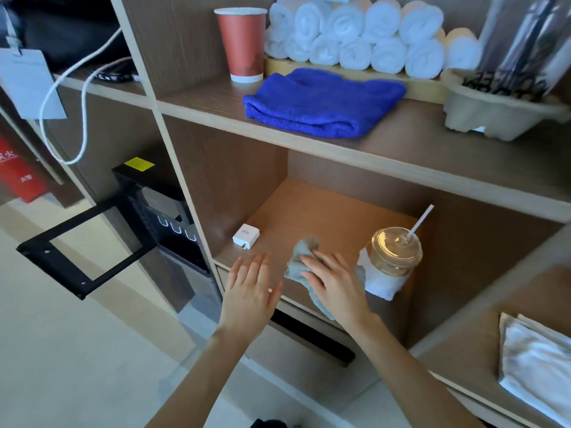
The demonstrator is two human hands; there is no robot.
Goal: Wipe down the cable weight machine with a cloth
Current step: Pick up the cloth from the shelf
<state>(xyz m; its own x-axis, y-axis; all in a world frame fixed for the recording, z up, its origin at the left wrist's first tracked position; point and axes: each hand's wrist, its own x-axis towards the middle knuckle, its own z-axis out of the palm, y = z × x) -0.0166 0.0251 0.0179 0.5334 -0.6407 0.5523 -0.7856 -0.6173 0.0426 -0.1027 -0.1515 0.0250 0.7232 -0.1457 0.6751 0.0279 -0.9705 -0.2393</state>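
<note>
Clear cup (396, 246) of tan drink (387, 264), grey cloth (296, 263) beside

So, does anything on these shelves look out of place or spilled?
Nothing is spilled or broken. Two small oddities: a white charger plug lies loose on the lower shelf, and a white cable hangs in a loop off the shelf on the left. The grey cloth lies close beside an iced drink.
</note>
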